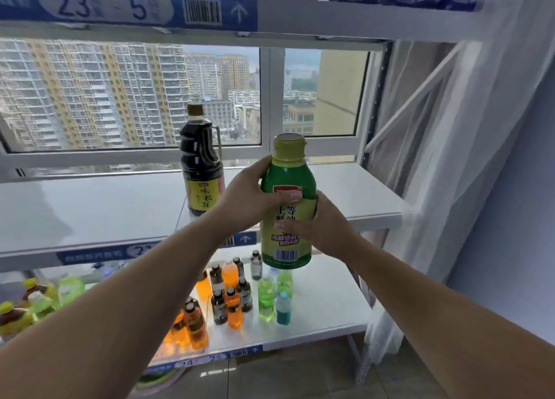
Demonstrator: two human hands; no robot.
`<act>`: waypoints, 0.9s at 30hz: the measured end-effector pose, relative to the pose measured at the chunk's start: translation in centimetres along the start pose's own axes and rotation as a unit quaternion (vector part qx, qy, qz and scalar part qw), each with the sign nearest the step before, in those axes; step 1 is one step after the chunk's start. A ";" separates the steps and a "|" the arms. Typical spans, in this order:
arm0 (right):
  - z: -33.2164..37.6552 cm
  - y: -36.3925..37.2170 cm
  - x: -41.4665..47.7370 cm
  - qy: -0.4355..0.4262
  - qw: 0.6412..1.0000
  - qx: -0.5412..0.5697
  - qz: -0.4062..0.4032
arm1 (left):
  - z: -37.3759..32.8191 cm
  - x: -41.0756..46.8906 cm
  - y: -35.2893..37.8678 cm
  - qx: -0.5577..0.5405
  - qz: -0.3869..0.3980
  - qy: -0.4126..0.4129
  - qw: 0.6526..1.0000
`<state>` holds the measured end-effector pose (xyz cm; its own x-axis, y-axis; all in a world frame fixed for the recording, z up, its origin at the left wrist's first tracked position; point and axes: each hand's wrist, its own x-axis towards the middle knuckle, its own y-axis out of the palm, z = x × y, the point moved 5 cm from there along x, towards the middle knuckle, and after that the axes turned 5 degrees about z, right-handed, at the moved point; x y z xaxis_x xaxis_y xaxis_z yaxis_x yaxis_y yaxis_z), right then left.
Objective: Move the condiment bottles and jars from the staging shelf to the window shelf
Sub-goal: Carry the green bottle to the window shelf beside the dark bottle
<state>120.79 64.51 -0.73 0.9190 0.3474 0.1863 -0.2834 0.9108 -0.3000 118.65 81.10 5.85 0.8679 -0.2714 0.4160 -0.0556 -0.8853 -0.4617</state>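
1. 2 hands are holding 1 green bottle (288,206) upright in the air, in front of the window shelf (90,206) and above the lower shelf (324,317).
2. The left hand (249,199) is wrapping around the bottle's upper left side, its thumb pressing on the red part of the label.
3. The right hand (321,227) is gripping the bottle's lower right side, thumb lying across the yellow label.
4. The bottle is wearing 1 yellow-green cap and 1 barcode is showing near its base.
5. 1 dark sauce bottle (201,158) with a handle is standing upright on the window shelf, to the left of the held bottle and apart from it.
6. On the lower shelf, small drink bottles (231,293) are standing in a cluster: about 5 orange, 3 green, 1 teal and several dark ones; the exact count is unclear where they overlap.
7. More yellow-capped bottles (33,302) are sitting blurred at the lower left.
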 end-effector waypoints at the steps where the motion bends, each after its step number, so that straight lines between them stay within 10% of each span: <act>1: 0.0 0.3 1.8 0.001 1.000 0.000 0.001 | 0.9 1.2 -1.0 0.008 0.001 0.001 1.000; 27: -5.6 3.1 21.7 0.063 0.997 -0.031 -0.013 | 15.8 14.6 -7.5 0.086 -0.021 -0.080 0.993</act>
<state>141.39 73.64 -2.89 0.9538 0.2903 0.0772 -0.2460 0.9023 -0.3541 139.59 89.76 2.99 0.9358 -0.1601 0.3140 0.0556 -0.8127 -0.5800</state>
